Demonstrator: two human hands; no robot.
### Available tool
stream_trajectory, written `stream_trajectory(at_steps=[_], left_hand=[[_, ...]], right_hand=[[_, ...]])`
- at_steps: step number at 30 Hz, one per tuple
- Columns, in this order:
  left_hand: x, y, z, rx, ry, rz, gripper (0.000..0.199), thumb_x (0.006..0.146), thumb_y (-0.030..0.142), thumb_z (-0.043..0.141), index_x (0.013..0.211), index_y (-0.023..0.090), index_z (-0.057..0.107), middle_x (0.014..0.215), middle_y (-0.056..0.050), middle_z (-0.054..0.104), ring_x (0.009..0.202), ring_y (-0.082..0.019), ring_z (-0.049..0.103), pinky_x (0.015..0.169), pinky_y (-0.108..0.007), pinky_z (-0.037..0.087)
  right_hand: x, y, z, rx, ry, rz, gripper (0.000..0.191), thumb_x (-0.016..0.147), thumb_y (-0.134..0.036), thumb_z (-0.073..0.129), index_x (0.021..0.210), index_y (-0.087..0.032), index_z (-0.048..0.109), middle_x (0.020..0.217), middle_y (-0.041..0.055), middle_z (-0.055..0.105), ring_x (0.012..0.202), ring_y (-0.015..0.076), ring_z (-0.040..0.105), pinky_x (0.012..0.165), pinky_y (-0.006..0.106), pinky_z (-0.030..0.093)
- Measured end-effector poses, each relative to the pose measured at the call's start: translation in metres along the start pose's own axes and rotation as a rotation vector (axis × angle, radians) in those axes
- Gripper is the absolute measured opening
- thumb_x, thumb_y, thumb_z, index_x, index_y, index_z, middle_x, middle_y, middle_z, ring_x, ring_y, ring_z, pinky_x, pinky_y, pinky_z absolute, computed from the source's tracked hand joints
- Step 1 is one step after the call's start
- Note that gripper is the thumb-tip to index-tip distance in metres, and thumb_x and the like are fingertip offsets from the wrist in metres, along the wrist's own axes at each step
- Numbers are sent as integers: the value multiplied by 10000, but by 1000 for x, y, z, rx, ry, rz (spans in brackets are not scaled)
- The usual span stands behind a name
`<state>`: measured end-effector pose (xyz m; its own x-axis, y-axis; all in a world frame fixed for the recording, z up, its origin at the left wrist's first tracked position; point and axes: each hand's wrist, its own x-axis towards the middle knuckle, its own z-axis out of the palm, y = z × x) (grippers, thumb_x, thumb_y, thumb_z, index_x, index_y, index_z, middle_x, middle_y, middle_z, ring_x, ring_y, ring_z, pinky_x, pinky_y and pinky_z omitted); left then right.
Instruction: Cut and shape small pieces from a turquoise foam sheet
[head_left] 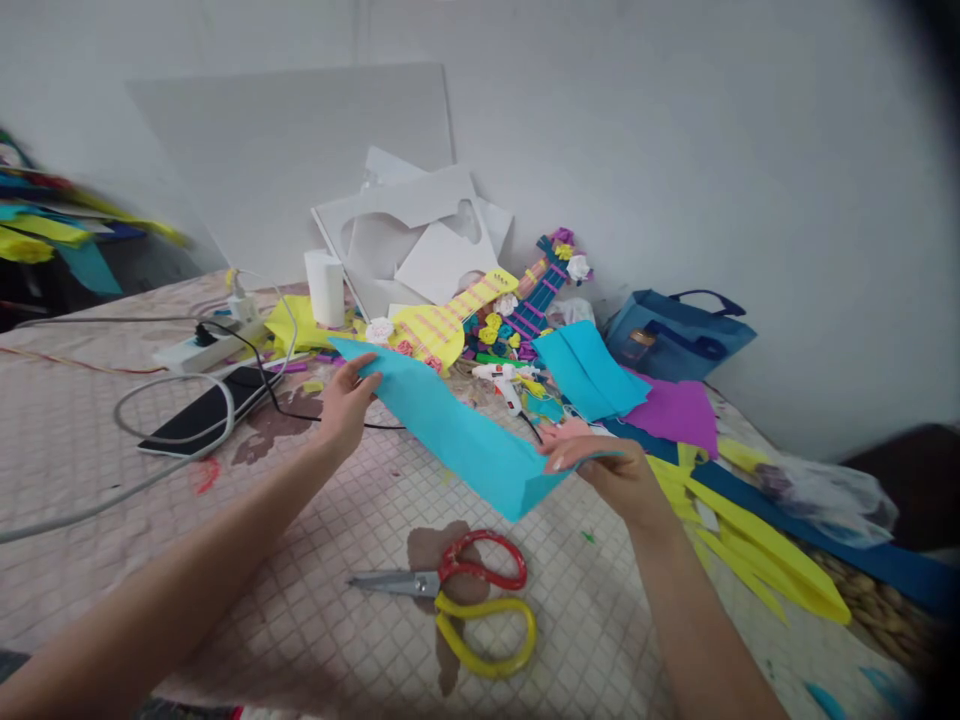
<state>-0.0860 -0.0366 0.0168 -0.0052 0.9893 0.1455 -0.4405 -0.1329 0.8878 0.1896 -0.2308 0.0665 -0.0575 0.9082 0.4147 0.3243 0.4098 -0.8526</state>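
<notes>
A long strip of turquoise crepe paper (457,430) stretches between my two hands above the table. My left hand (349,400) pinches its far left end between thumb and fingers. At the right end, my right hand (600,462) grips the strip, which bends up and folds near the fingers. Below the paper lies a pair of scissors (435,582) with one red and one yellow handle, blades pointing left and slightly apart. Beyond my right hand rests a folded turquoise sheet (589,370), partly over a purple sheet (675,415).
Behind the strip sit a yellow paper guitar (442,325), a blue one (536,300) and a white glue gun (506,385). A power strip (206,345), cables and a dark phone-like slab (210,410) lie left. Yellow paper (772,540) and a blue bag (667,335) are right.
</notes>
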Motion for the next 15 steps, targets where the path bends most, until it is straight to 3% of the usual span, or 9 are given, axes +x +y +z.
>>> stream_trajectory(at_steps=[4,7,10,12,15], left_hand=[[1,4,7,49,-87,-64,400,635,218,726,1026,158,663,832,-46,639,705,-144,574,628,-248,455],[-3,6,16,126,-173,-72,389,670,243,722,1049,171,673,776,-37,630,661,-139,551,594,-242,435],[-14,12,32,152,-283,-39,325,692,236,720,1010,172,697,754,-34,633,660,-142,546,596,-237,427],[-22,16,44,119,-389,-44,304,702,233,720,999,171,699,827,-53,663,710,-156,572,640,-250,447],[-35,19,60,88,-529,-71,300,724,265,714,1013,187,695,867,-58,681,754,-173,600,675,-265,465]], right_hand=[[-3,-2,5,-35,32,54,188,749,-401,708,783,-225,764,718,71,717,642,229,630,570,348,513],[9,-6,17,-58,-2,93,146,749,-368,716,771,-230,758,709,41,698,599,182,585,514,286,466],[26,-3,32,1,-68,157,176,775,-388,688,785,-222,745,775,35,682,658,172,584,563,280,484],[36,4,41,43,-73,177,213,797,-412,659,850,-223,742,994,59,674,858,207,615,686,309,519],[44,22,49,41,30,126,239,775,-421,682,910,-233,742,1288,69,559,1181,261,506,895,356,486]])
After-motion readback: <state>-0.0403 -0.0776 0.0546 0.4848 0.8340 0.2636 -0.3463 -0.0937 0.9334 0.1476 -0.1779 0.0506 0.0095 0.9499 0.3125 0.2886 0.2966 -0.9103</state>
